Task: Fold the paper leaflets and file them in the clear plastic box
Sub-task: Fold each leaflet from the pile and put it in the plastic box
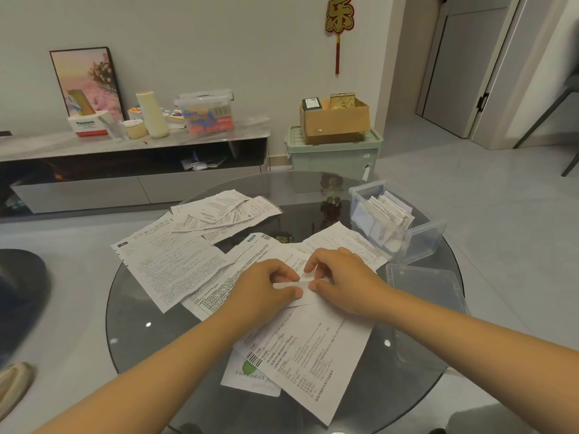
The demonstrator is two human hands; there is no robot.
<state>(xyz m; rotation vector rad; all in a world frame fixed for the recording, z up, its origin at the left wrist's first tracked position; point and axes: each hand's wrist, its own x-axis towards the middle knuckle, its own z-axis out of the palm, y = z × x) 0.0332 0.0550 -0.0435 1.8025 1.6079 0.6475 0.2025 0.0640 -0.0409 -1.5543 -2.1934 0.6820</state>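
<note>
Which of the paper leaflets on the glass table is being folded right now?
The small folded leaflet pinched between the left hand and right hand; the other leaflets lie flat and untouched around it.

A white and red cardboard box (88, 125) on the long grey marble-topped counter (194, 137) is showing the brand "Panasonic". A red and gold hanging wall ornament (339, 17) is bearing 1 large Chinese character, "乐". The white printed paper leaflets (175, 270) are carrying print too small to read.
</note>
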